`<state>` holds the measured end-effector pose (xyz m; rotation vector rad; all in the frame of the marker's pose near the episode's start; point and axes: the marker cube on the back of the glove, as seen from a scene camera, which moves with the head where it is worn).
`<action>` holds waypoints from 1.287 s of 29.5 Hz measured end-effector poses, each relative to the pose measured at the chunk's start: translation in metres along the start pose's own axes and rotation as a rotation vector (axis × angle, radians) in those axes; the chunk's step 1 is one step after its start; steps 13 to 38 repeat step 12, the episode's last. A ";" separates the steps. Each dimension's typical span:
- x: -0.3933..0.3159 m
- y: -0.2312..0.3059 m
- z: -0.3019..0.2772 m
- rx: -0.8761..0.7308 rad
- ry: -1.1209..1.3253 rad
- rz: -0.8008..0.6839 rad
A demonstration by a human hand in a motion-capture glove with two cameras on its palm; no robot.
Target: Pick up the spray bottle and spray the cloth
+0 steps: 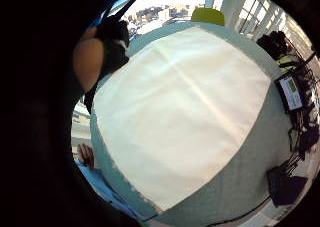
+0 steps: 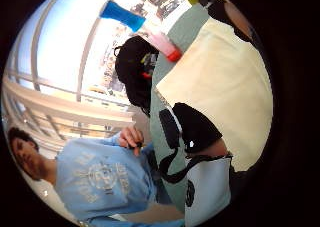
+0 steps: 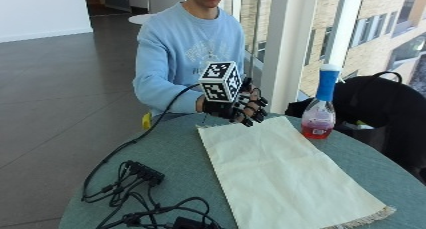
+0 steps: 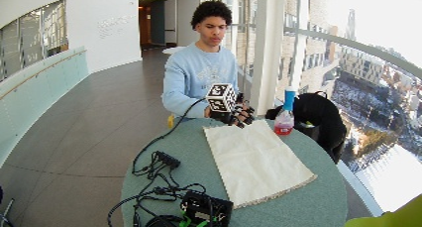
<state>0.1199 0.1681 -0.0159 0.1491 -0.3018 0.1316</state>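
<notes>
- A tangle of black cables (image 3: 143,189) and small black boxes lies on the near side of the round grey-green worktop (image 3: 166,159), closest to the outside camera.
- A cream cloth (image 3: 279,171) is spread flat across the middle of the worktop, its fringed end (image 3: 363,218) toward the camera and its far edge toward the person.
- The right hand (image 3: 241,106), in its black glove, is held in the air over the far edge of the cloth, just in front of the person's chest; it touches neither the cloth nor the bottle.
- The grip is apart: the gloved fingers (image 3: 256,111) are spread and slack, pointing down toward the cloth, with nothing between them.
- The spray bottle (image 3: 319,111) stands upright on the worktop just beside the cloth's far corner, to the side of the hand and apart from it. It has a blue top (image 3: 327,81), a clear body and red liquid at the bottom.
- A black bag (image 3: 379,106) sits behind the bottle, by the window.
- The little-finger-side palm view is filled by the cloth (image 1: 185,117) lying on the worktop (image 1: 250,182).
- The thumb-side palm view shows the bottle (image 2: 145,29) at the worktop's edge beside the cloth (image 2: 225,87).
- The person's bare hand (image 2: 131,137) is at the worktop's edge.
</notes>
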 end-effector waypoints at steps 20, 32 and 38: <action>0.033 0.060 0.007 -0.024 0.152 0.054; 0.033 0.060 0.007 -0.024 0.152 0.054; 0.033 0.060 0.007 -0.024 0.152 0.054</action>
